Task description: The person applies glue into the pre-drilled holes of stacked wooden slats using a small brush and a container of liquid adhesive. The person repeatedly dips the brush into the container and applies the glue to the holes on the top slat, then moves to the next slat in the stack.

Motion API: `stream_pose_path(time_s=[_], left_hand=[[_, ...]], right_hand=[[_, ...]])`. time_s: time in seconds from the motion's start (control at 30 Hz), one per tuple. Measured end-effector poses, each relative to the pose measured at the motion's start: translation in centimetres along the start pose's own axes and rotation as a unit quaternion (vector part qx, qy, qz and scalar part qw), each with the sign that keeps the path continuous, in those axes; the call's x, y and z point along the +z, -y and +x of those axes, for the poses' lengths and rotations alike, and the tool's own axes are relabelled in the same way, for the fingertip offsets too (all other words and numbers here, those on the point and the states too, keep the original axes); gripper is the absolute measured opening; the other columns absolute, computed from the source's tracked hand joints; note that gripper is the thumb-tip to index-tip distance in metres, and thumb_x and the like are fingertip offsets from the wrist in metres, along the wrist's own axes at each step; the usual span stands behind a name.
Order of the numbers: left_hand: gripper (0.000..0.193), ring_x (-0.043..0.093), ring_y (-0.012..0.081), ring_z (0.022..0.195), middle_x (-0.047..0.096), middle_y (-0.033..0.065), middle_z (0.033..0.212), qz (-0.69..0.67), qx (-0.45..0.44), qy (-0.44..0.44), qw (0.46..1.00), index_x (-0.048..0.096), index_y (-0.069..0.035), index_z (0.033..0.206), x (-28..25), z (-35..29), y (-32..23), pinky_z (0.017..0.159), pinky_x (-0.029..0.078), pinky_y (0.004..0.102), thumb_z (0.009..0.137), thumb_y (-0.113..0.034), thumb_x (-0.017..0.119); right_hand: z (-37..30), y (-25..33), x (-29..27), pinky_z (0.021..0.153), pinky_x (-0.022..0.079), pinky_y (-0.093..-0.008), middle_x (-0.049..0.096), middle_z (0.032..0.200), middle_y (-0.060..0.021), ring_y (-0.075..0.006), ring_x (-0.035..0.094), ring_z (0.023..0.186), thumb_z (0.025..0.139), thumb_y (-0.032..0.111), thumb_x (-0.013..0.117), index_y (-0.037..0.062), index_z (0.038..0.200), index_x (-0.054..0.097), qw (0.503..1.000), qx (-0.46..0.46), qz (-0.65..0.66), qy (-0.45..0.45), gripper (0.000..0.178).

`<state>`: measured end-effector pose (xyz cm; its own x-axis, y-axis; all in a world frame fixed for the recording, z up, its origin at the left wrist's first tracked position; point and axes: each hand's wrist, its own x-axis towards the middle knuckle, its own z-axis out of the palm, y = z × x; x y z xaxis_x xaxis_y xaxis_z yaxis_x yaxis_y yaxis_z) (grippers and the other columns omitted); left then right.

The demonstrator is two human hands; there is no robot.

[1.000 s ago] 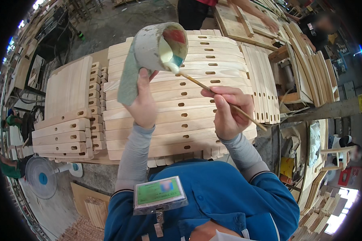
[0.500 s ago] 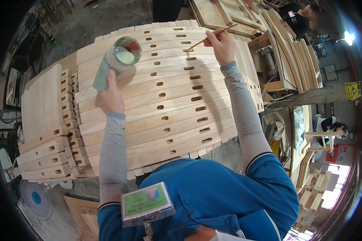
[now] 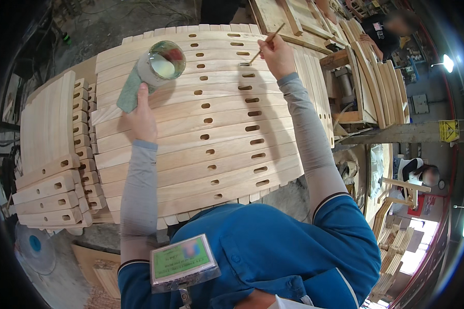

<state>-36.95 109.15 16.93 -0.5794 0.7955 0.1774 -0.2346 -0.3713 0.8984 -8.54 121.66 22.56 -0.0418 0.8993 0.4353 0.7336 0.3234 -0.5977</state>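
My left hand [image 3: 141, 117] is closed round the green strap-like handle [image 3: 130, 91] of a cup [image 3: 148, 69] with whitish liquid, likely glue, inside. The cup tilts over the left part of a row of pale wooden slats [image 3: 165, 147]. In my right hand [image 3: 277, 55] a thin brush [image 3: 260, 49] is pinched, its tip down at a slot [image 3: 246, 64] near the far end of the slotted row. Two lines of oval slots run across the slats, and the shadow of my right arm falls over them.
On the left stands a stack of slotted wooden pieces [image 3: 49, 123]. A wooden bench frame [image 3: 348, 77] holding curved boards [image 3: 379, 77] is on the right. Beyond it a person in dark clothing [image 3: 384, 36] works, and another [image 3: 415, 172] is farther right. A fan [image 3: 35, 247] is at lower left.
The brush has become more upright as my right hand shifted slightly left. The cup has moved slightly right and up. The whole view has shifted a little.
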Motion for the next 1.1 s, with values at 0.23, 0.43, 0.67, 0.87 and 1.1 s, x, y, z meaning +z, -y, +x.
stream_pose_path(time_s=[0.23,0.43,0.67,0.87,1.1], left_hand=[[0.026,0.054,0.0134,0.091,0.058,0.0066,0.102,0.028,0.024,0.01,0.999,0.056,0.005,0.104,-0.7,0.0,0.1,0.08,0.041,0.0259,0.086,-0.014,0.056],[0.026,0.056,0.0141,0.089,0.058,0.0082,0.102,-0.002,0.026,0.018,1.0,0.055,0.005,0.105,-0.1,-0.3,-0.7,0.075,0.048,0.0276,0.086,-0.014,0.054],[0.028,0.057,0.0184,0.09,0.054,0.0114,0.107,-0.031,-0.002,0.114,0.993,0.049,0.005,0.112,3.3,-4.5,-8.0,0.071,0.056,0.0347,0.087,-0.006,0.049],[0.033,0.056,0.0217,0.095,0.053,0.0172,0.108,-0.014,0.141,0.067,0.988,0.045,0.009,0.116,4.8,-7.2,-10.2,0.075,0.054,0.034,0.088,-0.008,0.049],[0.037,0.053,0.0206,0.101,0.05,0.0142,0.113,-0.166,0.117,0.07,0.977,0.04,0.005,0.12,3.3,-7.1,-9.8,0.082,0.05,0.0346,0.088,-0.009,0.051]], right_hand=[[-0.5,2.7,1.3,0.054,0.047,-0.0341,0.06,0.063,-0.0142,-0.0259,0.059,0.055,0.078,0.023,0.063,-0.0003,0.076,0.054,0.998,0.015,0.041,0.035,0.025],[-1.1,-0.8,-3.6,0.057,0.05,-0.0233,0.062,0.07,-0.0084,-0.0126,0.061,0.061,0.077,0.003,0.062,-0.0044,0.079,0.059,0.97,0.073,0.231,0.024,0.008],[-7.2,13.1,-9.3,0.06,0.052,-0.0223,0.063,0.075,-0.0098,-0.0134,0.062,0.067,0.078,0.001,0.062,-0.0032,0.082,0.055,0.897,-0.018,0.441,0.004,0.01],[-12.7,16.4,-8.2,0.055,0.05,-0.0233,0.064,0.079,-0.0129,-0.0144,0.063,0.068,0.077,0.001,0.063,-0.0009,0.087,0.053,0.93,-0.196,0.31,-0.032,0.014],[-15.8,17.3,-9.2,0.072,0.052,-0.0312,0.059,0.092,-0.022,-0.0274,0.06,0.087,0.075,-0.015,0.053,-0.0008,0.095,0.047,0.843,-0.242,0.48,-0.019,0.025]])
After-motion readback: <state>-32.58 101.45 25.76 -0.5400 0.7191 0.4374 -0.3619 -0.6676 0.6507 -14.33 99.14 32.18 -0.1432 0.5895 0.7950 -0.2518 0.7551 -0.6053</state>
